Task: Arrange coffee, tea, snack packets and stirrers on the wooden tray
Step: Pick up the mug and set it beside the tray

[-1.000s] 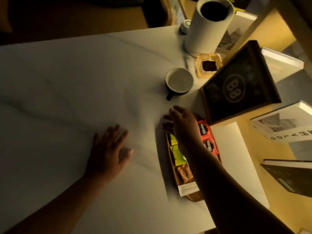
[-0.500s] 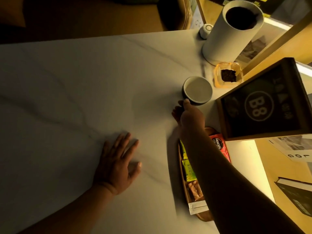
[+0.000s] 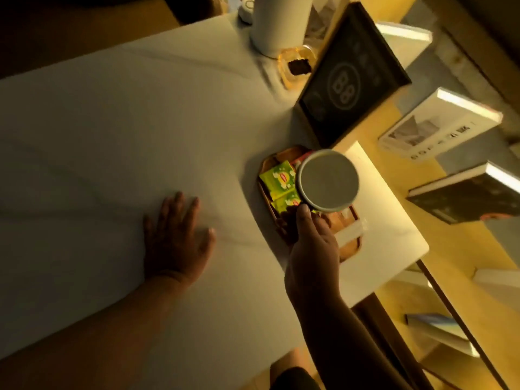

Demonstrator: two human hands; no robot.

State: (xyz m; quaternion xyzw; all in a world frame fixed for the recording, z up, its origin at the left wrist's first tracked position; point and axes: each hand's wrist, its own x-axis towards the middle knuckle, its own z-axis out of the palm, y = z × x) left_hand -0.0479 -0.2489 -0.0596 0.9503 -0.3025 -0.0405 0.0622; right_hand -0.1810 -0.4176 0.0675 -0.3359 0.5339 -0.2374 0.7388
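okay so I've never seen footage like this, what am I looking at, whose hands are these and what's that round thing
No machine here: a person wears a camera on the head, looking down at their own hands. The left hand lies flat on the pale table. The right hand holds a cup, seen from above, over a wooden tray. The tray holds green packets and other items the cup partly hides. Beyond stand a white cylinder and a dark framed sign.

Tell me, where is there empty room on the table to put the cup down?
The widest bare stretch of the white table runs from the left hand up toward the white cylinder. A narrow strip lies right of the wooden tray. It is crowded at the tray, full of green tea packets, and near the amber dish and dark framed sign.
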